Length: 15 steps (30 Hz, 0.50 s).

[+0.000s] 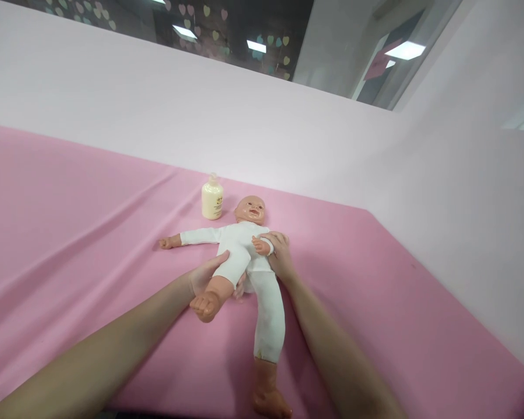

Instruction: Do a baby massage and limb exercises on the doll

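Observation:
A baby doll (244, 234) with a white cloth body lies on its back on a pink sheet (353, 262), head away from me. My left hand (206, 273) is wrapped round the doll's bent leg at the left of the view, thumb on top and fingertips showing beneath it. That leg is raised, its foot pointing toward me. The doll's other leg stretches straight toward me. My right hand (280, 250) is at the doll's side, its fingers closed round the doll's arm near the small hand; part of the grip is hidden.
A cream-coloured pump bottle (212, 201) stands upright near the doll's head. Behind the sheet rises a white wall (179, 110) with a window (227, 35) above it. Another white wall (475, 192) borders the right side. Creases run across the sheet at the left.

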{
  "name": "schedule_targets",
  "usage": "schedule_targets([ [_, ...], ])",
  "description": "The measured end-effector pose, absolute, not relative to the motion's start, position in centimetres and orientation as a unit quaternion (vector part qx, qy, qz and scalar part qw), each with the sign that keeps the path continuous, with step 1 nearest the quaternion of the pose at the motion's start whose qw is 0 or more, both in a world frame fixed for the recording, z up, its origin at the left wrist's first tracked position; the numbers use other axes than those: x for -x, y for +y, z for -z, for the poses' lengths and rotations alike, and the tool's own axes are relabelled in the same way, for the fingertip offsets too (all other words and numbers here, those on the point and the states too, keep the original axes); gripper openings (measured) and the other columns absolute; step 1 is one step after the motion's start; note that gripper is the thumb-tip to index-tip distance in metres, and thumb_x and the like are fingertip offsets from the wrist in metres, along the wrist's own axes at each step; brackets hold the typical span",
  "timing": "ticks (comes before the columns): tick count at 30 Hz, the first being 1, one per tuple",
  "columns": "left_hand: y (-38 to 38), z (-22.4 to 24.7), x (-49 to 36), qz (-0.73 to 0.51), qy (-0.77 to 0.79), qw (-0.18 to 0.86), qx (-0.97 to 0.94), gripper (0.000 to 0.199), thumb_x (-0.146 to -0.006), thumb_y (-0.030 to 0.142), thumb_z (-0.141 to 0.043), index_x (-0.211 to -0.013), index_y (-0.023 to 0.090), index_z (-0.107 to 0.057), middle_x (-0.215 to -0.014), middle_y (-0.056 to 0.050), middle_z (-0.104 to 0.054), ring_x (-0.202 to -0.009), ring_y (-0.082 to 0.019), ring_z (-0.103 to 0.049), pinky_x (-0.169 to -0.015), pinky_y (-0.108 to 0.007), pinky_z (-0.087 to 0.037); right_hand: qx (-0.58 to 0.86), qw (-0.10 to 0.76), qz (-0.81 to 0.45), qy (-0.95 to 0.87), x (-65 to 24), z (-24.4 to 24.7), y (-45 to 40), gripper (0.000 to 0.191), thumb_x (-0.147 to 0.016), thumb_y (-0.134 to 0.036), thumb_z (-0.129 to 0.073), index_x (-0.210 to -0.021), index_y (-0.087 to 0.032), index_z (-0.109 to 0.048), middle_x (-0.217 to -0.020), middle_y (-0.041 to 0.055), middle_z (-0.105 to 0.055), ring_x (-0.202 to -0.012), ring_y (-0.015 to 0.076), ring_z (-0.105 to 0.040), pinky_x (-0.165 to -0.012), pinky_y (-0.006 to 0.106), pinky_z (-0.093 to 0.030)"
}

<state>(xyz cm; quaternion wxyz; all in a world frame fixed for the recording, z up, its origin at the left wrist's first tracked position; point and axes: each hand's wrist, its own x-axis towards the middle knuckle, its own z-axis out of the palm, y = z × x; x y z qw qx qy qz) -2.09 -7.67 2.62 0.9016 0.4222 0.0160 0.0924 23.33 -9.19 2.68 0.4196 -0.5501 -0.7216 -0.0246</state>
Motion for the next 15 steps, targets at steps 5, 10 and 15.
schedule_targets([
  [5,-7.6,-2.6,2.1,-0.097,-0.019,0.896,-0.433,0.078,-0.086,0.088,-0.051,-0.086,0.012,-0.069,-0.068,-0.009,-0.068,-0.069,-0.025,-0.063,-0.08,-0.041,-0.051,0.54,0.455,-0.004,-0.708,-23.7,-2.3,-8.8,0.049,-0.084,-0.008,-0.054,-0.127,-0.024,-0.072,-0.124,0.0095,-0.071,-0.122,0.0287,-0.057,-0.112,0.045,-0.044],
  [10,-7.5,-2.8,3.1,-0.044,-0.056,0.878,-0.474,0.078,-0.086,0.085,-0.057,-0.1,0.009,-0.071,-0.08,-0.011,-0.074,-0.076,-0.026,-0.068,-0.082,-0.041,-0.053,0.525,0.512,-0.06,-0.678,-23.6,-2.2,-9.1,0.045,-0.087,-0.019,-0.059,-0.131,-0.026,-0.069,-0.132,0.0095,-0.071,-0.128,0.0299,-0.057,-0.115,0.048,-0.045],
  [15,-7.7,-3.7,3.4,0.103,-0.111,0.827,-0.541,0.066,-0.076,0.063,-0.082,-0.114,0.01,-0.073,-0.093,-0.015,-0.079,-0.095,-0.036,-0.076,-0.087,-0.048,-0.059,0.519,0.633,-0.153,-0.554,-23.2,-2.2,-8.8,0.055,-0.091,-0.038,-0.065,-0.143,-0.023,-0.06,-0.147,0.0113,-0.063,-0.142,0.0275,-0.053,-0.124,0.048,-0.04],
])
